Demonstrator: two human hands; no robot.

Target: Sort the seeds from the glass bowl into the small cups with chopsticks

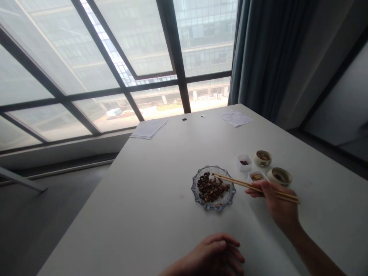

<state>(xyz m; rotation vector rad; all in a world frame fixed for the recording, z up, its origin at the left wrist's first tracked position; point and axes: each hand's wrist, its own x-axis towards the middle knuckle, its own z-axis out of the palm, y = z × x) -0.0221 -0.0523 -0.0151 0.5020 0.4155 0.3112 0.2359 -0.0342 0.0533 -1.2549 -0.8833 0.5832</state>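
Observation:
My right hand (pixel 274 201) grips a pair of wooden chopsticks (pixel 247 184), whose tips reach over the right rim of a glass plate (pixel 228 197) heaped with dark brown bits (pixel 211 188). My left hand (pixel 217 255) lies flat on the white table (pixel 161 199) near its front edge, fingers stretched out and holding nothing. Just beyond the right hand stand two small white square dishes (pixel 245 161) (pixel 257 176) and two round cups (pixel 262 158) (pixel 279 176), each with a little food inside.
A stack of papers (pixel 148 128) lies at the table's far left corner and a single sheet (pixel 236 117) at the far right. Two cable holes (pixel 193 117) sit near the far edge. Large windows and a dark curtain (pixel 258 53) stand behind.

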